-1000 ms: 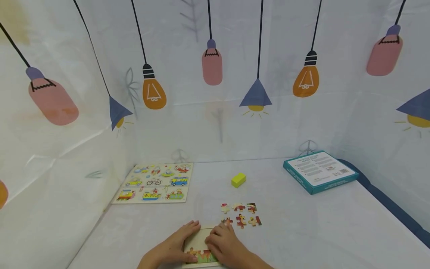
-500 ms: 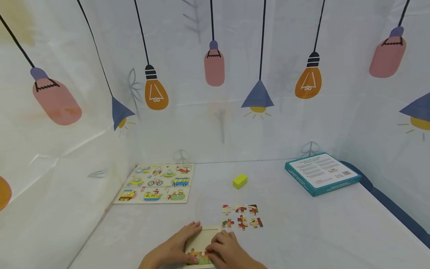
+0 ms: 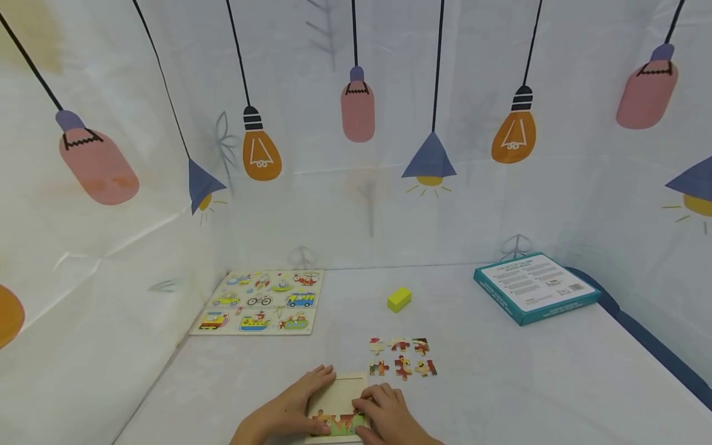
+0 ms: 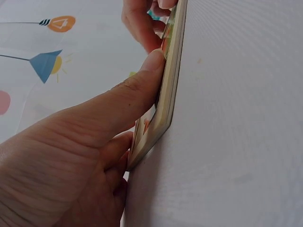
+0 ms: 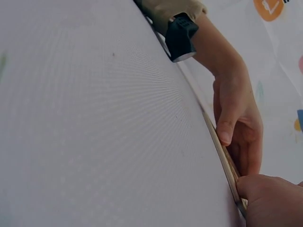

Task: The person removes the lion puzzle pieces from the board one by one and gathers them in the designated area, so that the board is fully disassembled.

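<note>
A shallow wooden tray (image 3: 349,388) lies at the near edge in the head view, jigsaw pieces (image 3: 334,424) along its near side. The left hand (image 3: 283,411) grips the tray's left side, thumb over the near-left piece and fingers along the outer edge; the left wrist view shows this hand (image 4: 80,137) at the tray (image 4: 166,104). With index finger and thumb, the right hand (image 3: 392,417) holds a green-and-brown piece (image 3: 357,421) at the near-right corner. In the right wrist view the right hand (image 5: 274,198) is at the tray edge (image 5: 220,151), opposite the left hand (image 5: 239,104).
Several loose jigsaw pieces (image 3: 403,366) lie in two rows beyond the tray's right side. Farther back are a yellow-green block (image 3: 399,299), a vehicle picture board (image 3: 256,311) at left and a teal-edged box (image 3: 536,287) at right. A patterned curtain (image 3: 311,216) stands behind the table.
The right hand has shifted slightly right over the tray's near-right corner, uncovering more of the piece there. The left hand keeps its place on the tray. The head view has shifted slightly.
</note>
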